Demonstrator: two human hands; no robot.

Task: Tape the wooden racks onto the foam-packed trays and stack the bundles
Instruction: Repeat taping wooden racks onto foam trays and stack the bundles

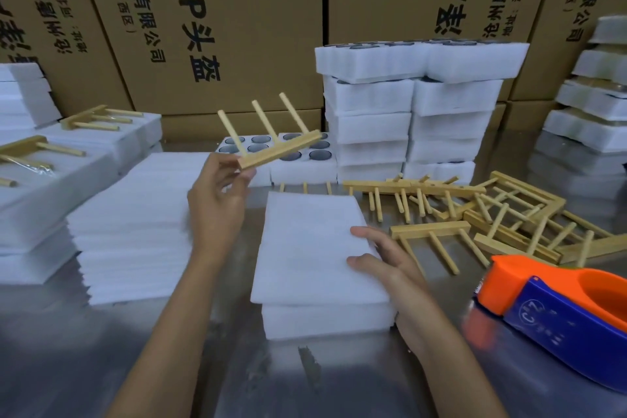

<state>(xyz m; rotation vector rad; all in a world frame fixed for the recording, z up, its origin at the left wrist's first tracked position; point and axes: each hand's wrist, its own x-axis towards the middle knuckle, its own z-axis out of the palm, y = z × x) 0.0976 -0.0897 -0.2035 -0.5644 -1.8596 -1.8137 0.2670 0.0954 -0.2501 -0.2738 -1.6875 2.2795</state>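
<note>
My left hand (217,200) holds a wooden rack (278,149) in the air by one end of its bar, its three pegs pointing up and away. Below it a foam-packed tray (312,258) lies on the metal table, covered by a white foam sheet. My right hand (383,258) rests on the tray's right edge, thumb and fingers on the top sheet. A heap of loose wooden racks (475,214) lies just right of the tray. An orange and blue tape dispenser (559,312) sits at the near right.
A pile of foam sheets (135,227) stands left of the tray. Finished bundles with racks (68,146) are stacked at the far left. Tall stacks of foam trays (414,112) rise behind, with an open tray of holes (298,153) in front. Cardboard boxes (237,10) wall the back.
</note>
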